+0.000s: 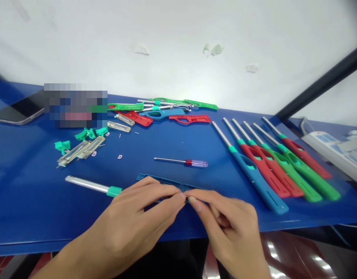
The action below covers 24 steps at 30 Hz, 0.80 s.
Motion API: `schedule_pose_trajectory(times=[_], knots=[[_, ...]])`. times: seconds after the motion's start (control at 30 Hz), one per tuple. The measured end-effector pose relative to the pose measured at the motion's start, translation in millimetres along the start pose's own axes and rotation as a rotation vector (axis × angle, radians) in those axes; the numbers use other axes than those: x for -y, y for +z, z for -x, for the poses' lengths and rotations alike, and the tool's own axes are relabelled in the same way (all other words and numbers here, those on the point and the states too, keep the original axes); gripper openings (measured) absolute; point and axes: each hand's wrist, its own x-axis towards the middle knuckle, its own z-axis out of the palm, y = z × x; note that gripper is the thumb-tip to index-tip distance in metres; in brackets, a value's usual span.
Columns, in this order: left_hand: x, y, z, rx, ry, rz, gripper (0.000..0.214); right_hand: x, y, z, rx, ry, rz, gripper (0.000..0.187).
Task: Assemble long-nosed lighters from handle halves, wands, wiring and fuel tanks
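Note:
Near the table's front edge, my left hand (pixel 149 219) and my right hand (pixel 233 224) meet fingertip to fingertip. Both are closed in a pinch on a small dark part (pixel 187 198), mostly hidden by the fingers. Under and behind them lies a blue lighter handle shell (pixel 163 180), partly covered. A metal lighter tube (pixel 87 184) with a green collar (pixel 113 191) sticks out to the left from beneath my left hand. Beyond the hands lies a screwdriver (pixel 193 163) with a clear purple and red handle.
Several assembled long-nosed lighters (pixel 254 174) lie in a row at right, beside a white power strip (pixel 332 151). Clear fuel tanks (pixel 76 151), green triggers (pixel 62 146) and tiny screws are at left. Loose handle shells (pixel 163 113) lie by the wall; a phone (pixel 19 108) sits far left.

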Motion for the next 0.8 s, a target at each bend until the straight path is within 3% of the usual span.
schedule_pose_trajectory(times=[0.13,0.23,0.33,0.57,0.8], knots=[[0.3,3.6,2.0,-0.010,-0.016,0.017,0.037,1.4,0.1,-1.2,-0.061,0.084,-0.033,0.016],[1.4,8.2,5.7,-0.042,-0.030,0.027,0.030,-4.1,-3.3,-0.9,-0.142,0.247,-0.100,0.020],[1.9,10.4,8.2,-0.042,-0.023,0.036,0.028,-15.0,-7.6,1.4,-0.103,0.366,-0.188,0.028],[1.1,8.9,7.3,-0.041,-0.022,0.049,0.028,-23.1,-9.3,-2.3,-0.154,0.304,-0.066,0.032],[2.1,8.3,4.4,-0.031,-0.016,0.048,0.030,-18.4,-7.4,-8.8,-0.253,0.342,-0.356,0.013]])
